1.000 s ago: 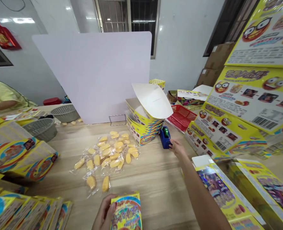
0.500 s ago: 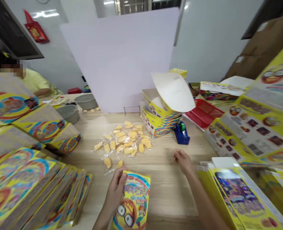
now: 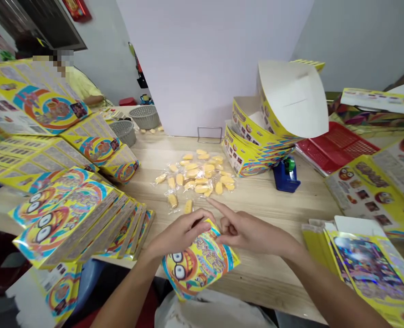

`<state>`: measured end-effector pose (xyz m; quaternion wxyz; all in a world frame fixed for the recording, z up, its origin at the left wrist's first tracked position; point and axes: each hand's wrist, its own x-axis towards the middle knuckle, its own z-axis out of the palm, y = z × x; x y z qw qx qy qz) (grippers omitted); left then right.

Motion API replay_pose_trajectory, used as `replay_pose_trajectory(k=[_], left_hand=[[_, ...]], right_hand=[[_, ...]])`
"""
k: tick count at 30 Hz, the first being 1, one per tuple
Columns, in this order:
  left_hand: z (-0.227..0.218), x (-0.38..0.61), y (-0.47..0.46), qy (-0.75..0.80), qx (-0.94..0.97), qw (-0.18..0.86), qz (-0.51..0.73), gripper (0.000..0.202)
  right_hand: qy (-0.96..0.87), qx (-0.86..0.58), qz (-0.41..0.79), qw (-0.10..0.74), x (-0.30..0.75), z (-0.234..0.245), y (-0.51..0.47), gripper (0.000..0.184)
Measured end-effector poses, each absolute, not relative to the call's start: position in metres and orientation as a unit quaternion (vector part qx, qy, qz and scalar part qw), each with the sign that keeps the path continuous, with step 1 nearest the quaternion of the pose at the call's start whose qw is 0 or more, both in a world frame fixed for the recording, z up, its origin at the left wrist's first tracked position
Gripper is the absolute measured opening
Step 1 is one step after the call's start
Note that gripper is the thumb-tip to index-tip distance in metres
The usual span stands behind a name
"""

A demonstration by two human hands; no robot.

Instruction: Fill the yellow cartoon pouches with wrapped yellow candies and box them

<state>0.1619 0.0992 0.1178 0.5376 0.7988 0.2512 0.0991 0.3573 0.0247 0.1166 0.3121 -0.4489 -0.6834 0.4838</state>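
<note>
Printed box [image 3: 210, 259] looks like thin coated card: I'd expect light and fairly stiff along the edges, softer mid-panel, so a hard squeeze could dent it. Glossy skin may be a bit slippery. Can't see inside, so weight is a guess. Best hold: opposite edges or near corners, off the big face. Left hand [image 3: 183, 232] grips it at the upper edge, thumb over the front, other fingers hidden. Right hand [image 3: 248, 230] has index stretched out, others curled, thumb at the box's right edge; can't tell if it's pinching. Box sits tilted, face up, at the near edge of the table [image 3: 263, 282], over the lap, nearer than the wrapped yellow pieces [image 3: 202, 175]. Look: yellow, cartoon face with big glasses, purple lettering, blue and orange bands.
</note>
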Motion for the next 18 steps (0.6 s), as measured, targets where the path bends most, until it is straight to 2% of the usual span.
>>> replay_pose_trajectory(k=[5,8,11,13,18], left_hand=[[0.122,0.162,0.090,0.259,0.755,0.592,0.115,0.027],[0.111,0.170,0.091,0.266,0.698,0.654,0.118,0.029],[0.091,0.191,0.099,0.331,0.628,0.683,0.172,0.034],[0.076,0.211,0.107,0.353,0.624,0.670,0.192,0.036],[0.031,0.256,0.133,0.269,0.786,0.528,0.175,0.035]], right_hand=[[-0.507,-0.398,0.689,0.332,0.357,0.102,0.023,0.090],[-0.373,-0.356,0.743,0.427,0.351,0.080,0.013,0.077],[-0.239,-0.422,0.645,0.591,0.349,0.049,0.001,0.057],[-0.172,-0.452,0.576,0.659,0.351,0.029,-0.009,0.044],[-0.195,-0.564,0.422,0.682,0.353,-0.001,-0.032,0.050]])
